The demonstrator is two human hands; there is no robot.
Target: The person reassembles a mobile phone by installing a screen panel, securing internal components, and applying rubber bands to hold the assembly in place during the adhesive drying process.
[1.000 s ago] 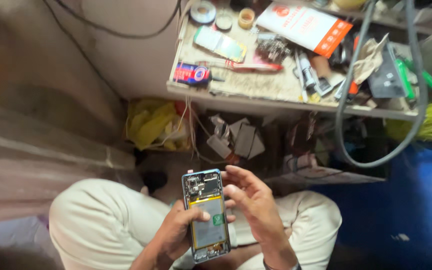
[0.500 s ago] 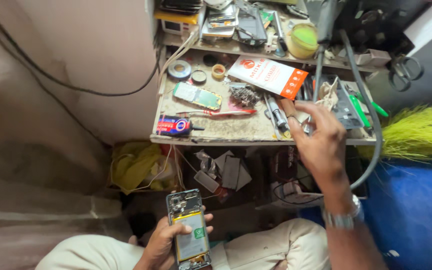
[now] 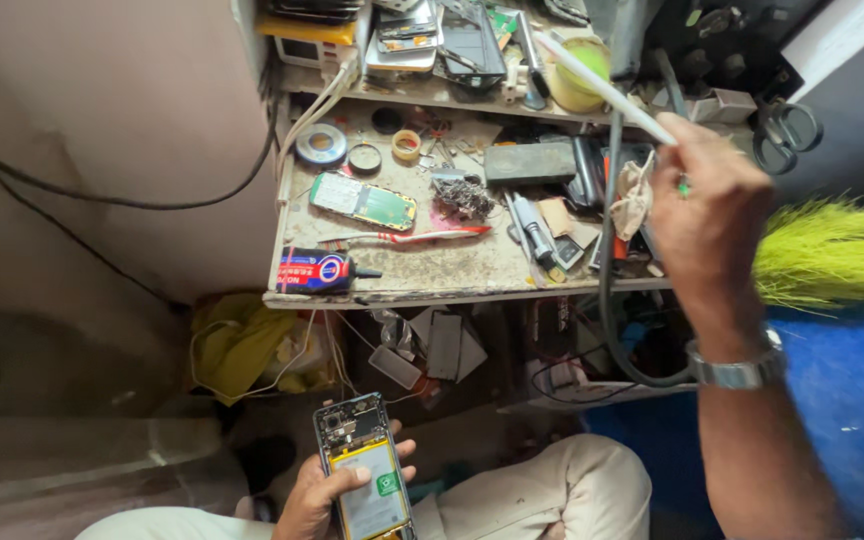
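Our left hand (image 3: pixel 337 490) fingers wrap the opened phone (image 3: pixel 364 470); right hand (image 3: pixel 707 215) pinches a white rod (image 3: pixel 602 88) above the workbench (image 3: pixel 452 270).

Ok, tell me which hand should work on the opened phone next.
Right. The right hand is raised with a thin white tool already in its grip, while the left hand is occupied steadying the opened phone.

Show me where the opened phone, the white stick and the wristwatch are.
opened phone (image 3: pixel 364 470): head view, on its battery.
white stick (image 3: pixel 602 88): head view, mid-shaft above the right hand.
wristwatch (image 3: pixel 737 372): head view, on the metal band.
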